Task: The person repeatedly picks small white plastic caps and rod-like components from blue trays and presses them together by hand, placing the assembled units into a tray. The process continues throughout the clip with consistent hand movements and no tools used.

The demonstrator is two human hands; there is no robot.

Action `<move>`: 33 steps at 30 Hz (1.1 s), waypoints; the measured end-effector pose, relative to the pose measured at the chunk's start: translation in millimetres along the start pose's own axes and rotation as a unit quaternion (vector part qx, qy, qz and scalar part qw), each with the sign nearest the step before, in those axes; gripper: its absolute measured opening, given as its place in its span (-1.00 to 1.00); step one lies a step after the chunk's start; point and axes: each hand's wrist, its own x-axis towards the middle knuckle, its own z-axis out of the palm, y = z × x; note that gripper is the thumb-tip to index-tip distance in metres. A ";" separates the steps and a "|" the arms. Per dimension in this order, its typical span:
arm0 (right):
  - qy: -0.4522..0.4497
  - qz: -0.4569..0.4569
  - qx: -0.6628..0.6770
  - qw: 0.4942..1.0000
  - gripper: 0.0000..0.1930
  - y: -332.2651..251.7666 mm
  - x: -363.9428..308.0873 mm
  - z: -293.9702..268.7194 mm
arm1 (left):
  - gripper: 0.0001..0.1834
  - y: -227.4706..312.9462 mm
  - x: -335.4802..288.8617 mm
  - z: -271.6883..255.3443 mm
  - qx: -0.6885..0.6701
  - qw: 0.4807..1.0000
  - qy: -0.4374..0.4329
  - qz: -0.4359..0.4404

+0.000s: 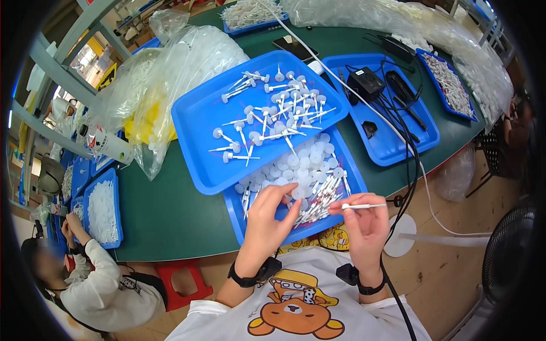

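My left hand [267,219] reaches over the lower blue tray [236,219], its thumb and forefinger curled around a translucent plastic disc [297,194] at the edge of a pile of such discs [307,162]. Pinched in my right hand [367,230] is a thin white plastic stick [367,206], lying roughly level above the tray's right side. Between the hands lies a heap of white sticks [318,202] with reddish parts. An upper blue tray [199,136] rests partly over the lower one and carries several disc-and-stick pieces [278,111].
At right, a blue tray [381,156] holds a black adapter [365,82] and cables. Dark cables [410,170] hang beside my right hand. Plastic bags [187,57] line the back left. Another person [108,278] sits at left beside a tray of white pieces [102,213]. A fan [515,256] stands right.
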 end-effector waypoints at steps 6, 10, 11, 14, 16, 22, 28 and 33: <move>-0.090 -0.004 0.036 0.995 -0.76 23.9 19.2 10.1 | -0.63 -2.5 0.3 -4.5 -0.028 0.999 -0.022 -0.003; -0.114 0.021 0.014 0.993 -0.74 29.8 29.8 14.9 | -0.60 -3.8 1.1 -5.1 -0.045 0.998 -0.026 -0.029; -0.119 0.020 0.015 0.993 -0.75 30.4 31.5 15.4 | -0.59 -4.2 0.7 -5.0 -0.044 0.998 -0.023 -0.036; -0.136 0.025 0.010 0.990 -0.75 30.6 35.6 16.5 | -0.59 -4.2 1.2 -8.2 -0.049 0.998 -0.020 -0.047; -0.151 0.035 -0.004 0.988 -0.75 30.8 36.6 16.5 | -0.60 -6.3 0.5 -10.4 -0.073 0.996 -0.022 -0.051; -0.147 0.037 -0.023 0.988 -0.74 32.8 39.4 17.5 | -0.60 -8.3 2.3 -11.2 -0.090 0.994 -0.016 -0.059; -0.182 0.035 -0.048 0.982 -0.73 32.8 40.8 15.5 | -0.60 -10.1 3.5 -12.7 -0.098 0.994 -0.015 -0.054; -0.192 -0.001 -0.068 0.979 -0.71 36.6 47.1 10.0 | -0.59 -10.3 2.5 -17.5 -0.124 0.990 -0.032 -0.054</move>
